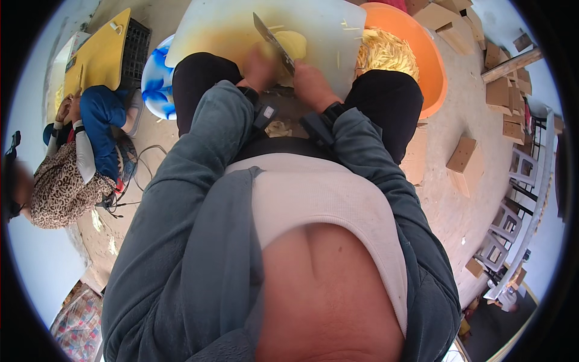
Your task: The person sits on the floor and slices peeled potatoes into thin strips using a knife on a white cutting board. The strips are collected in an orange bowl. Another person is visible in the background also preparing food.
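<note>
My right hand (313,86) grips the handle end of a broad-bladed kitchen knife (275,43). The blade slants up and to the left over a pale cutting board (212,27) stained yellow. Blurred, my left hand (260,68) is beside the blade on its left, its fingers around what looks like a yellowish vegetable piece (268,50). Flat pale yellow vegetable slices (293,43) lie on the board just right of the blade. A few thin cut strips (350,29) are scattered near the board's right edge.
An orange basin (434,86) holding many yellow strips (389,52) stands at my right knee. By my left knee is a blue-and-white basin (154,81). A co-worker (68,181) sits left at a yellow board (102,50), near cables (144,169). Cardboard boxes (463,158) and stools (506,221) are right.
</note>
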### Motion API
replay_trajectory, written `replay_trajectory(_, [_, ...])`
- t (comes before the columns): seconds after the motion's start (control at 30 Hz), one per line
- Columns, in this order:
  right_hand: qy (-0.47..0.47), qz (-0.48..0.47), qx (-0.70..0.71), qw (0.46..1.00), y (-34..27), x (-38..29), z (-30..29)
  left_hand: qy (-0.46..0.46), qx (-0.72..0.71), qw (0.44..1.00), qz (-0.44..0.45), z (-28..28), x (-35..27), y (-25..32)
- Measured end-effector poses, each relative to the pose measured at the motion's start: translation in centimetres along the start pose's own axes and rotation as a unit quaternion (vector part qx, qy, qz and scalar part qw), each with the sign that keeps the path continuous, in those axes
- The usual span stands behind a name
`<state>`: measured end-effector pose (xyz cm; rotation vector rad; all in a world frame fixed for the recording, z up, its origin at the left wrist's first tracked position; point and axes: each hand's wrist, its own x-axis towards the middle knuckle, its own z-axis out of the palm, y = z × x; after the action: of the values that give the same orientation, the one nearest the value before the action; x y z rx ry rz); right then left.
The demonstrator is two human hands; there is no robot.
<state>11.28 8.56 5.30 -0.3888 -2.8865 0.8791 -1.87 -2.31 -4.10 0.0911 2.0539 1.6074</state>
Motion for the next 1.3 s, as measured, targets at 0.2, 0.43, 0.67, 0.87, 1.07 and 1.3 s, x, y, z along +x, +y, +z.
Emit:
replay_trajectory(0.2, [0.016, -0.012, 0.041, 0.999, -0.6, -0.3, -0.8, -0.007, -0.007, 1.000, -0.015, 0.0, -0.7, 1.0])
replay_trajectory(0.43, [0.029, -0.017, 0.059, 0.998, -1.9, -0.4, -1.9, -0.021, -0.035, 0.998, -0.036, -0.2, -1.6, 2.4])
replay_trajectory(0.67, [0.015, -0.023, 0.051, 0.998, -1.9, -0.3, -1.7, -0.030, -0.052, 0.998, -0.033, -0.3, -1.6, 2.5])
replay_trajectory(0.87, [0.015, -0.020, 0.057, 0.998, -1.7, -0.2, -1.7, -0.036, -0.071, 0.996, -0.040, -0.2, -1.7, 2.6])
replay_trajectory(1.07, [0.016, -0.024, 0.061, 0.998, -1.5, -0.2, -1.2, -0.036, -0.068, 0.996, -0.034, -0.2, -1.5, 2.1])
replay_trajectory(1.3, [-0.021, 0.013, 0.045, 0.999, -1.9, -0.4, -1.0, -0.022, -0.045, 0.998, -0.028, -0.1, -1.4, 1.8])
